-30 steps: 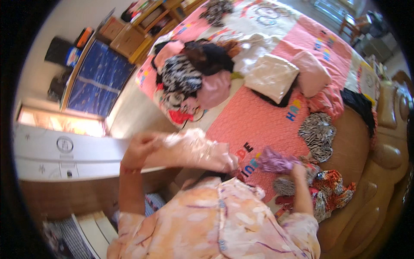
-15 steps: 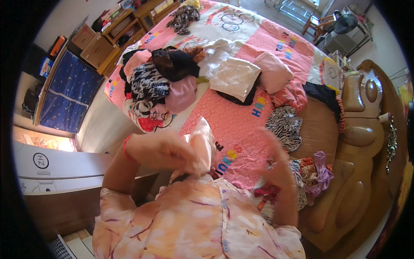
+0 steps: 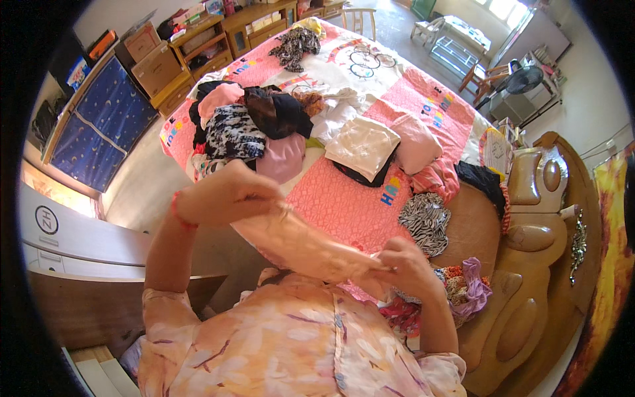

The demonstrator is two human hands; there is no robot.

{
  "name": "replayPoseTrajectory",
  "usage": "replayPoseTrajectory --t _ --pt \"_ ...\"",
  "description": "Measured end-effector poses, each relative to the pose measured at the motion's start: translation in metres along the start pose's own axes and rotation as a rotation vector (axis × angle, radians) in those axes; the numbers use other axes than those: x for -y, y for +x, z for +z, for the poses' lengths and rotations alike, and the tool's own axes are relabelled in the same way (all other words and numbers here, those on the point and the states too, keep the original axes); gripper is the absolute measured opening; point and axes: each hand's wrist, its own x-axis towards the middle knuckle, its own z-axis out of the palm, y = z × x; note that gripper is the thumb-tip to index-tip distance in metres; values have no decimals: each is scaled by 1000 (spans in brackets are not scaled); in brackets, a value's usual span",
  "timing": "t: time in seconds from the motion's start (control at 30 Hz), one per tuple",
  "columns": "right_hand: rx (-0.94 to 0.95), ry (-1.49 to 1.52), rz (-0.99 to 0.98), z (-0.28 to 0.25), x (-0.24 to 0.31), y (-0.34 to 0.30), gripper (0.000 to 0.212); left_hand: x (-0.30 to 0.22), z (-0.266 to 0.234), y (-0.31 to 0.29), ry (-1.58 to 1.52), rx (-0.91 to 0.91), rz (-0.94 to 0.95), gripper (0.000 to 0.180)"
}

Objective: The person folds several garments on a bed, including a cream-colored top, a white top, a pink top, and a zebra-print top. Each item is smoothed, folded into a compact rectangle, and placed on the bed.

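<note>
A thin peach-coloured piece of cloth [image 3: 311, 243] is stretched between my two hands, in front of my chest; its exact kind of garment does not show. My left hand [image 3: 228, 196], with a red string on the wrist, pinches its upper left end. At its lower right end my right hand [image 3: 405, 264] has the fingers closed on the edge. Beyond the cloth, on the pink and white bed cover [image 3: 324, 205], lies a folded cream cloth [image 3: 362, 147] on top of a black one. A pink folded cloth [image 3: 417, 147] lies beside it.
A heap of clothes, with a black-and-white garment [image 3: 233, 134], fills the bed's left side. Near my right arm are a zebra-print cloth [image 3: 424, 221] and a lilac cloth [image 3: 473, 286]. A carved wooden headboard [image 3: 529, 291] borders the right. A white cabinet [image 3: 79, 228] stands left.
My right hand, apart from the cloth and blurred before, now grips its right end. The cloth, bunched at my left hand earlier, is spread out between both hands.
</note>
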Motion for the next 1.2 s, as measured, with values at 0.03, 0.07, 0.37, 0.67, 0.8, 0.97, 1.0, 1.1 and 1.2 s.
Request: replayPoseTrajectory --t 0.03,0.07,0.37,0.67,0.8,0.97,1.0,1.1,1.2 --pt "-151 -38 70 -5 3 0 18 11 3 5 2 -44 20 12" --pt "-303 -82 147 -12 8 -3 18 19 4 12 -3 -85 48 13" --pt "-845 -595 298 -55 61 -8 15 18 -5 81 235 -399 223 25" --pt "-933 -377 334 -60 68 -39 14 -4 -5 83 30 -400 440 9" --pt "-968 -178 345 -29 75 -64 21 -5 -14 84 -27 -221 454 9" --pt "-547 265 420 -30 121 -80 43 -12 -31 56 -190 70 505 13" --pt "-321 302 532 -27 110 -81 43 -4 -26 57 -131 120 508 16" --pt "-116 151 541 -17 76 -102 26 5 -14 62 -11 329 391 20" --pt "-387 31 577 -22 67 -112 8 43 -2 78 108 200 417 22"
